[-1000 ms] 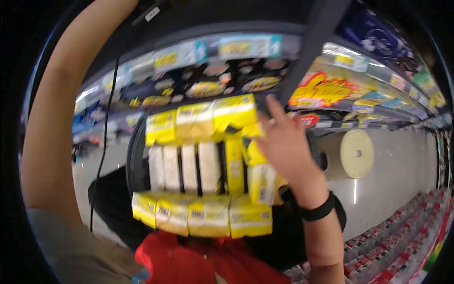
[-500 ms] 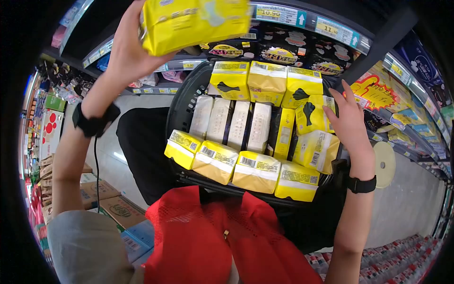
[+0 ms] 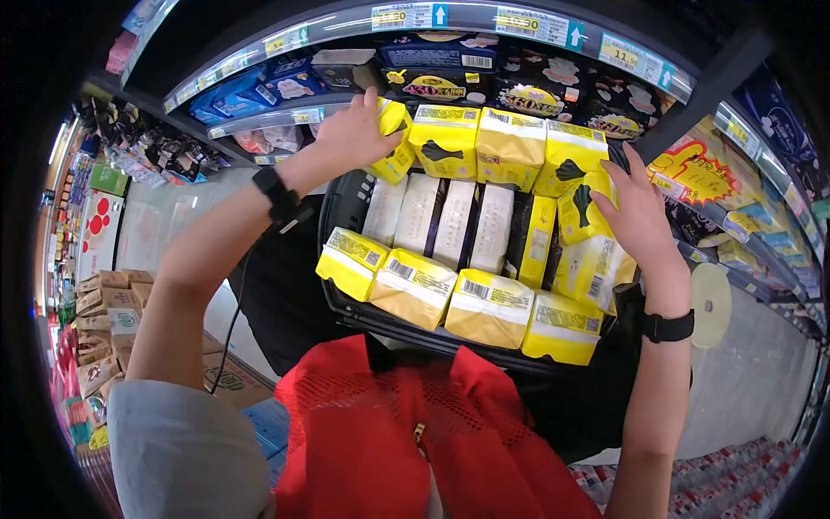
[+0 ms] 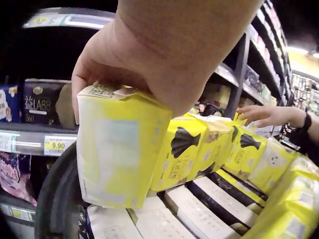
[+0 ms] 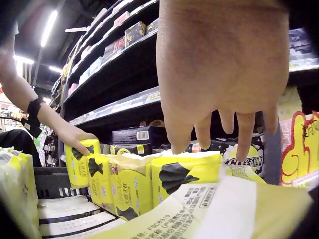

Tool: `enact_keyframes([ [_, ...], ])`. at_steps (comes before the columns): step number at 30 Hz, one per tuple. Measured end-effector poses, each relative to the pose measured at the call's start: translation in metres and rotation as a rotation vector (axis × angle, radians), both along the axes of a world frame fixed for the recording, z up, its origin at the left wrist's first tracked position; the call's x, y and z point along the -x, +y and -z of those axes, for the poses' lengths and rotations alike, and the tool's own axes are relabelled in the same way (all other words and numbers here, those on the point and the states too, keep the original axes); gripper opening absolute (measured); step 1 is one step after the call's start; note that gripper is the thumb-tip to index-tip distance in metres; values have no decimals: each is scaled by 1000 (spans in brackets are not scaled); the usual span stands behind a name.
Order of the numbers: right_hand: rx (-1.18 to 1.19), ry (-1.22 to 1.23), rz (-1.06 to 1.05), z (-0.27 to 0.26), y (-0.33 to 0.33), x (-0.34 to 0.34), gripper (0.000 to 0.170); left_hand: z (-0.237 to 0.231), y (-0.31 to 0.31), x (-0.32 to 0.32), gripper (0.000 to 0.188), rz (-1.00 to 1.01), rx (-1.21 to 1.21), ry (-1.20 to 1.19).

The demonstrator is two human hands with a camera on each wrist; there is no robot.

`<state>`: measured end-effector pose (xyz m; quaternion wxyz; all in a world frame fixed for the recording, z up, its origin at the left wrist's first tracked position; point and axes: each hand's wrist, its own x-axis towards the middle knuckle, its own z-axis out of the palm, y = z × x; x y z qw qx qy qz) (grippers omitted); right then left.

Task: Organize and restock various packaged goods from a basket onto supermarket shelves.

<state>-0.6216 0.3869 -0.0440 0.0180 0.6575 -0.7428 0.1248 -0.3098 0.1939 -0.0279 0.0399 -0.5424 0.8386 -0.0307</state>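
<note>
A black basket [image 3: 341, 208] holds rows of yellow packs around a middle row of white-edged packs [image 3: 455, 223]. My left hand [image 3: 347, 138] grips a yellow pack [image 3: 393, 143] at the basket's back left corner, beside the back row; the left wrist view shows this pack [image 4: 119, 149] upright under my palm [image 4: 144, 59]. My right hand [image 3: 640, 212], fingers spread, rests by the yellow packs [image 3: 584, 208] on the right side. In the right wrist view my right hand's fingers [image 5: 227, 124] point down over the packs; whether they touch is unclear.
Shelves with price labels [image 3: 536, 28] and dark packs [image 3: 532, 82] stand behind the basket. Cartons [image 3: 112, 303] lie at the left. A pale round-ended roll [image 3: 711, 304] is on the floor at the right, with bottle packs [image 3: 726, 476] at the lower right.
My left hand has brought the yellow pack down from above the shelf side into the basket's back left corner. My right hand stays at the right side. The view has shifted.
</note>
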Motion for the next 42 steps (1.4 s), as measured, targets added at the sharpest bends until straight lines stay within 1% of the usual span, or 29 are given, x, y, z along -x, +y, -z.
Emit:
enact_keyframes([
  [2,0,1,11,-1,3,1,45,17,-11,8,82,-39,1,45],
  [3,4,4,18,-2,4,1,45,21,-12,12,77,-43,-21,31],
  [7,38,19,7,-2,6,3,44,54,-28,8,69,-11,-29,15],
  [9,46,38,-1,-2,3,2,45,57,-30,8,62,-25,-66,69],
  [10,43,39,-4,-3,1,1,45,60,-33,7,62,-28,-68,70],
  [12,6,-30,8,-6,-5,-2,48,68,-44,-1,55,367,77,-304],
  [13,10,-24,3,-6,-7,-2,48,80,-59,-8,55,361,81,-299],
  [14,62,-19,-5,-5,-10,-1,52,98,-79,-16,60,265,-82,-96],
  [15,117,-13,-10,-3,-12,0,57,97,-84,-15,64,171,-242,108],
  [16,127,-2,-9,-1,-13,0,57,97,-85,-14,64,175,-231,118],
  [18,271,22,-99,0,-17,2,67,69,-62,-1,87,-119,-446,341],
  [19,242,3,-128,0,-20,3,72,74,-64,0,90,-130,-436,365],
  [20,244,-38,-164,2,-22,4,72,83,-69,-2,92,-135,-425,390],
  [22,-31,3,-176,11,-27,8,76,81,-68,0,90,-159,-421,395],
  [23,-263,-47,-183,18,-32,11,77,73,-59,-1,85,-101,-341,379],
  [24,-307,-49,-189,11,-29,9,79,64,-48,-2,81,-50,-260,362],
  [26,-381,-81,-195,1,-31,12,81,25,-23,-3,70,485,102,333],
  [28,-357,-207,-165,-10,-29,14,81,-34,-3,11,63,828,119,193],
  [29,-311,-189,-144,-23,-27,12,79,-59,1,21,58,1028,226,175],
  [30,-302,-189,-135,-24,-27,12,79,-77,0,33,58,1039,233,173],
  [32,-307,-135,-160,-25,-27,12,77,-108,-9,61,52,1141,449,291],
  [33,-439,-143,-175,-15,-30,14,76,-125,-15,80,48,1121,486,362],
  [34,-434,-142,-172,-10,-31,16,76,-139,-24,102,45,1100,525,433],
  [36,-436,-166,-220,-7,-31,20,75,-151,-47,145,46,1009,582,424],
  [37,-454,-226,-217,-10,-31,22,76,-153,-62,166,47,969,587,358],
  [38,-445,-222,-210,-11,-32,25,76,-158,-75,187,48,930,593,293],
  [40,-195,-356,-190,-9,-30,27,77,-174,-86,229,50,746,390,151],
  [41,-86,-313,-155,-13,-28,26,74,-181,-94,248,55,735,291,158],
  [42,-86,-311,-140,-15,-27,27,74,-173,-125,276,59,790,348,210],
])
